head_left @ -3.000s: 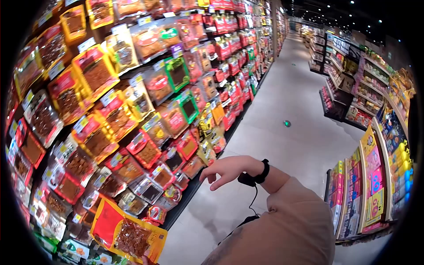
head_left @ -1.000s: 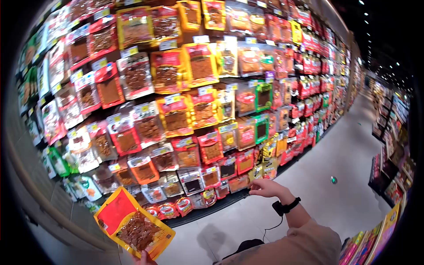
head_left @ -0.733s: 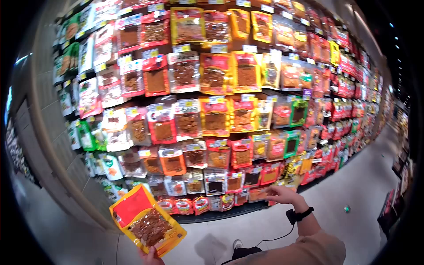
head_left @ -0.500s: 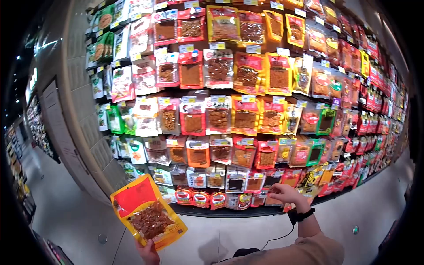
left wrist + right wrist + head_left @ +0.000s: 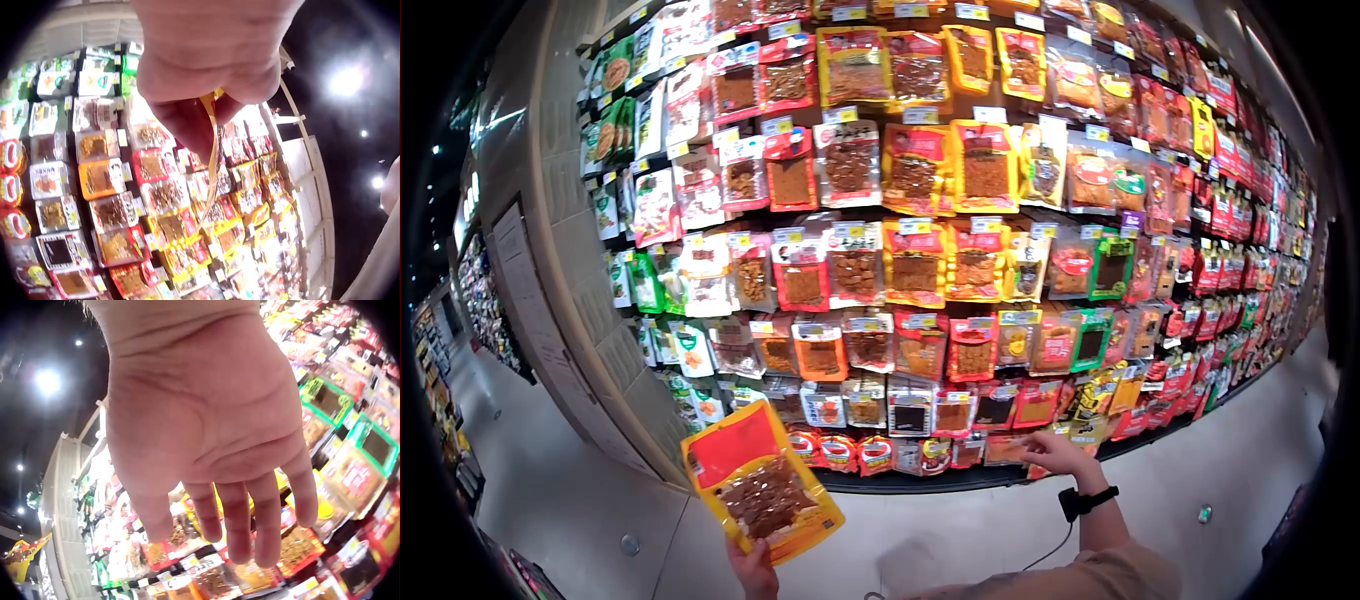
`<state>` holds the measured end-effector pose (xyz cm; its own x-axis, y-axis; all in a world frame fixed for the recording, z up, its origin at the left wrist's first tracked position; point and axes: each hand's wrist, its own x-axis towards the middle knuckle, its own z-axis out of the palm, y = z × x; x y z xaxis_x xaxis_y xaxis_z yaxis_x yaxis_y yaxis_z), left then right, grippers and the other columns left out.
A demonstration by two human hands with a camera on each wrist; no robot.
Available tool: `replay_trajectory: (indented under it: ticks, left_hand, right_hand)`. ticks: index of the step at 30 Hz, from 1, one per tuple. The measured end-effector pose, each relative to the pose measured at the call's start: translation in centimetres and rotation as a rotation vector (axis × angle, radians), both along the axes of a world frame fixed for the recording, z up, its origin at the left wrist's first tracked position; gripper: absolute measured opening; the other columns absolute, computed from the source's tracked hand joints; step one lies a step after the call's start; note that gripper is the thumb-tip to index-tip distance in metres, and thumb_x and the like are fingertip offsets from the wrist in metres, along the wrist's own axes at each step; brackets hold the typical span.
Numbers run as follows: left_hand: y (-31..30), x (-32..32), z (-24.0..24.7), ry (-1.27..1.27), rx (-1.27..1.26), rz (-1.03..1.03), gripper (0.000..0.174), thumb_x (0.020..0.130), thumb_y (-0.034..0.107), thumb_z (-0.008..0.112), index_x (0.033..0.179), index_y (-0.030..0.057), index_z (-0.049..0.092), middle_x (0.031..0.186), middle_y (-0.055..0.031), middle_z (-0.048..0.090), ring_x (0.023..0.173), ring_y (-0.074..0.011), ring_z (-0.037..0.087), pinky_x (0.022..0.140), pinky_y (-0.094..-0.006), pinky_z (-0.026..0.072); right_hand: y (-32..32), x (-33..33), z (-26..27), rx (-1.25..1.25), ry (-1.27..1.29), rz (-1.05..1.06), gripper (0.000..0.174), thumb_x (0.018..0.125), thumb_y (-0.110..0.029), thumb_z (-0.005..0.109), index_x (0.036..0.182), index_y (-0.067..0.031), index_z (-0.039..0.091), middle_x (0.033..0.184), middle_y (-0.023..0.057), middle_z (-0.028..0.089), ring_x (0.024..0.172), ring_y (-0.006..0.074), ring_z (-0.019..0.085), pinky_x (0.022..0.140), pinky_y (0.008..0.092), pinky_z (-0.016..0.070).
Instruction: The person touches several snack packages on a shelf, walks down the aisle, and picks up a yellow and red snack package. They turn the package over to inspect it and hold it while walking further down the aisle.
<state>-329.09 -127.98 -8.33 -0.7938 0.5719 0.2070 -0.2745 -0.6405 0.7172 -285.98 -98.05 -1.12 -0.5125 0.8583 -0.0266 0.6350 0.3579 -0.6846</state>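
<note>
A yellow and red snack packet (image 5: 765,485) with a clear window showing brown pieces is tilted in front of the shelves in the head view. My left hand (image 5: 753,568) pinches its lower edge between thumb and fingers. Seen edge-on in the left wrist view, the packet (image 5: 214,156) runs down from between the fingers of the left hand (image 5: 212,56). My right hand (image 5: 1058,453) hangs in the air before the lower rows, holding nothing. Its fingers are loosely extended and the palm of the right hand (image 5: 206,419) faces the right wrist camera.
A tall wall of hanging snack packets (image 5: 915,255) with price tags fills the view ahead. Its dark base ledge (image 5: 940,478) meets the pale floor (image 5: 830,560). A tiled pillar (image 5: 585,240) borders the wall on the left, and an aisle runs beyond it.
The head view has swung from the aisle on the right to face the packet wall. My left hand has brought the yellow packet up and further into view. The right hand stays free.
</note>
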Motion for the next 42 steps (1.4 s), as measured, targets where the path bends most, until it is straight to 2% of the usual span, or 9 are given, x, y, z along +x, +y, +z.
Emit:
replay_trajectory:
  ticks: [7,14,22,27,28,30,36,39,42]
  left_hand:
    - [6.3,9.9,1.2,0.085,-0.025,-0.332,0.053,0.073,-0.010,0.051,0.123,0.0047,0.042,0.111,-0.0079,0.055,0.097,-0.0188,0.056,0.082,-0.0279,0.0478]
    - [8.3,19.3,1.4,0.123,-0.091,-0.563,0.054,0.071,-0.010,0.050,0.124,0.0017,0.040,0.116,-0.0103,0.053,0.105,-0.0230,0.053,0.093,-0.0360,0.0422]
    - [9.7,23.9,4.3,0.188,-0.070,-0.796,0.057,0.072,-0.010,0.049,0.126,0.0038,0.038,0.117,-0.0101,0.052,0.105,-0.0235,0.054,0.091,-0.0356,0.0439]
    - [11.2,23.2,7.2,0.302,0.025,-0.683,0.051,0.075,-0.006,0.052,0.124,0.0022,0.040,0.116,-0.0103,0.052,0.106,-0.0217,0.053,0.094,-0.0350,0.0408]
    - [11.4,22.7,7.2,0.299,0.041,-0.677,0.052,0.075,-0.006,0.052,0.125,0.0024,0.039,0.119,-0.0101,0.051,0.109,-0.0214,0.051,0.095,-0.0349,0.0401]
    - [11.5,22.6,7.8,0.278,0.049,-0.691,0.053,0.075,-0.006,0.052,0.126,0.0025,0.039,0.120,-0.0100,0.050,0.110,-0.0212,0.050,0.095,-0.0349,0.0397]
    - [11.1,21.8,5.9,0.251,-0.017,-0.714,0.055,0.074,-0.007,0.052,0.126,0.0026,0.038,0.120,-0.0092,0.050,0.112,-0.0216,0.049,0.097,-0.0346,0.0372]
    - [11.3,21.2,5.0,0.202,-0.032,-0.738,0.063,0.072,-0.012,0.050,0.130,0.0058,0.035,0.120,-0.0083,0.049,0.109,-0.0213,0.050,0.091,-0.0318,0.0442]
    - [11.1,21.0,5.1,0.184,-0.044,-0.722,0.062,0.072,-0.012,0.051,0.129,0.0051,0.036,0.120,-0.0088,0.050,0.109,-0.0219,0.051,0.091,-0.0330,0.0441]
  right_hand:
    - [-8.4,20.7,-5.8,-0.153,-0.060,-0.541,0.040,0.078,-0.033,0.065,0.103,-0.0030,0.058,0.090,0.0118,0.064,0.083,0.0172,0.061,0.072,0.0307,0.0493]
    - [-21.6,37.8,-19.4,-0.225,-0.371,-1.034,0.045,0.071,-0.035,0.067,0.099,-0.0007,0.061,0.090,0.0181,0.064,0.087,0.0289,0.062,0.077,0.0370,0.0488]
    - [-35.6,44.3,-31.6,-0.266,-0.221,-1.512,0.039,0.070,-0.029,0.066,0.091,0.0037,0.061,0.087,0.0199,0.064,0.084,0.0299,0.063,0.078,0.0400,0.0486]
    - [-39.8,42.3,-39.2,-0.679,0.090,-1.697,0.042,0.074,-0.032,0.063,0.087,0.0081,0.060,0.072,0.0171,0.064,0.069,0.0285,0.064,0.066,0.0406,0.0507]
    - [-39.9,41.6,-39.4,-0.679,0.093,-1.702,0.042,0.074,-0.032,0.063,0.087,0.0081,0.060,0.072,0.0171,0.064,0.069,0.0285,0.064,0.066,0.0406,0.0507]
    - [-40.2,39.9,-39.6,-0.899,-0.110,-1.408,0.043,0.079,-0.032,0.061,0.096,0.0076,0.058,0.083,0.0170,0.064,0.074,0.0263,0.063,0.066,0.0403,0.0509]
    - [-38.0,35.9,-38.3,-1.093,0.316,-1.305,0.046,0.084,-0.024,0.055,0.114,0.0101,0.048,0.104,0.0234,0.059,0.084,0.0346,0.062,0.068,0.0453,0.0520]
    - [-36.1,34.6,-34.6,-1.049,0.266,-1.287,0.047,0.087,-0.022,0.052,0.121,0.0086,0.042,0.114,0.0242,0.054,0.091,0.0351,0.061,0.071,0.0466,0.0511]
    - [-35.6,35.1,-35.9,-1.031,0.266,-1.297,0.045,0.087,-0.022,0.051,0.120,0.0076,0.044,0.113,0.0230,0.056,0.091,0.0345,0.061,0.073,0.0459,0.0507]
